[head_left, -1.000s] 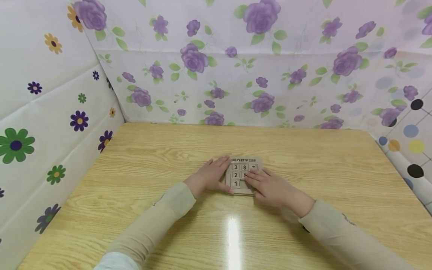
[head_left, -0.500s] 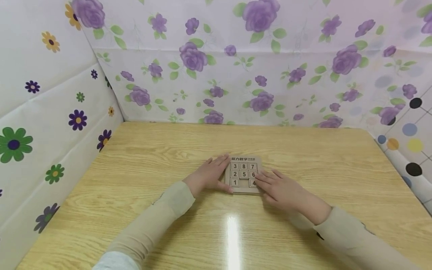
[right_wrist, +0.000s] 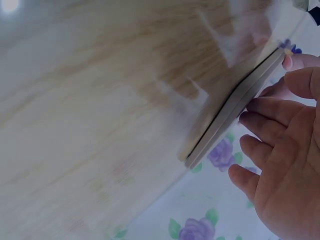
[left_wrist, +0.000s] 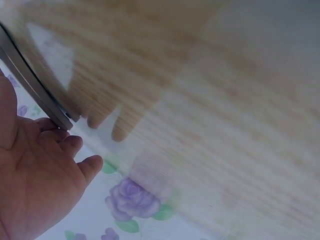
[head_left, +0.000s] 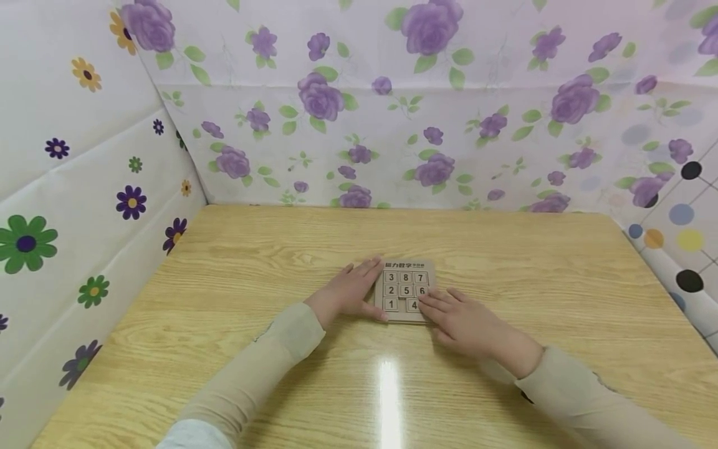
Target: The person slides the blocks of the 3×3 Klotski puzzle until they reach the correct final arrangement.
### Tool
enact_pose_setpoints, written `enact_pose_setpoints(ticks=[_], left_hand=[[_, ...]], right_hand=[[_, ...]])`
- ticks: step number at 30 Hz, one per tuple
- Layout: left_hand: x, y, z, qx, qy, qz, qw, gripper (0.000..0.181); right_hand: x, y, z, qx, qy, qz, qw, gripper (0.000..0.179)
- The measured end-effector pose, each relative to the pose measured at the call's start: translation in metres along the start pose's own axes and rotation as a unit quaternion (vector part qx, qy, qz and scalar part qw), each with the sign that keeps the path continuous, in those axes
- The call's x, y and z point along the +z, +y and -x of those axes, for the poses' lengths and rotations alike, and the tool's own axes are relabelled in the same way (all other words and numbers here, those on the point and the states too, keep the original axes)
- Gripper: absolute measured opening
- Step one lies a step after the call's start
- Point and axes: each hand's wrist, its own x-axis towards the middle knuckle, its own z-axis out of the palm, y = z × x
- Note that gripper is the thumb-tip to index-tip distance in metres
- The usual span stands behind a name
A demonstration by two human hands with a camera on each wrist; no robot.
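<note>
A flat sliding number puzzle (head_left: 399, 316) lies on the table, with Chinese characters along its top edge. Its rows show 3 8 7, then 2 5 6, then 1 and a 4 tile (head_left: 412, 305). That 4 tile sits partway between the bottom middle and bottom right places, a gap left of it. My left hand (head_left: 349, 292) rests along the left edge, thumb at the near corner, fingers at the far one. My right hand (head_left: 464, 323) touches the 4 tile with extended fingertips. Both wrist views show the puzzle's thin edge (left_wrist: 35, 85) beside the fingers.
A wood-grain table (head_left: 280, 249) carries the puzzle, with a bright glare streak in front of it. Purple-flowered sheeting (head_left: 359, 125) stands behind. Flower-printed (head_left: 101, 187) and dotted (head_left: 673, 249) coverings flank the left and right sides.
My right hand drew back to the right, uncovering 7, 6 and 4, then came slightly left again. The 4 tile slid leftward from the bottom right place. My left hand stayed put.
</note>
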Motion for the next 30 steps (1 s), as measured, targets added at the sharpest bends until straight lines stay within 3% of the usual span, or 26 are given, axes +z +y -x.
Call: enact_pose_setpoints(ticks=[11,19,30], left_hand=[[0.0,0.002,0.0,-0.001,-0.002,-0.001,1.0,0.116],[-0.002,0.001,0.0,-0.001,-0.001,-0.002,1.0,0.115],[-0.001,0.0,0.001,-0.004,-0.006,0.005,1.0,0.117]], right_hand=[[0.005,-0.004,-0.011,-0.008,-0.006,-0.01,0.9999,0.049],[0.004,0.012,-0.013,0.015,-0.005,-0.031,0.9994,0.051],[0.004,0.02,-0.013,0.03,-0.008,-0.012,0.9994,0.049]])
